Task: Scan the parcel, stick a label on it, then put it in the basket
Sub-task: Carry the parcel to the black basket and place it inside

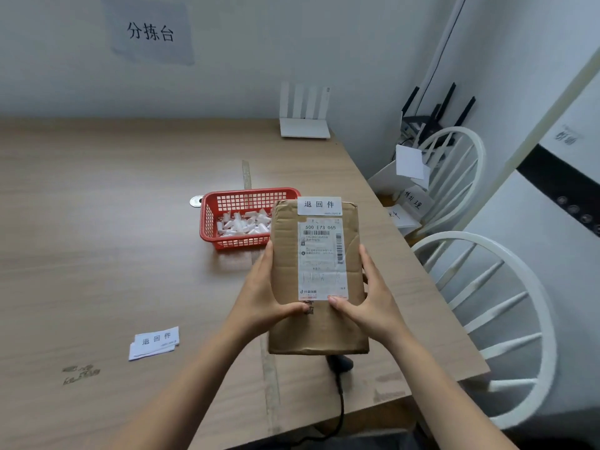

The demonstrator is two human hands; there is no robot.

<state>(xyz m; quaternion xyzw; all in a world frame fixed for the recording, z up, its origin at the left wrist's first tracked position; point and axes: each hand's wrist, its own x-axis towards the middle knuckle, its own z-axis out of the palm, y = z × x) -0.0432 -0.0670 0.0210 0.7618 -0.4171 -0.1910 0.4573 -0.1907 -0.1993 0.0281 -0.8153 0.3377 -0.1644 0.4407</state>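
I hold a brown cardboard parcel [285, 326] above the table with both hands. My left hand [263, 293] grips its left edge and my right hand [373, 293] grips its right edge, thumbs on top. A white shipping label with barcodes covers its middle, and a small white sticker [319, 205] with printed characters sits at its far end. A red plastic basket [211, 219] holding several small white pieces stands just beyond the parcel to the left. A black scanner [341, 363] with a cable lies on the table, mostly hidden under the parcel.
A small stack of white label stickers [154, 342] lies near left on the wooden table [97, 254]. A white router [305, 125] stands at the far edge. Two white chairs [506, 287] stand to the right, one holding papers. The table's right edge runs close by.
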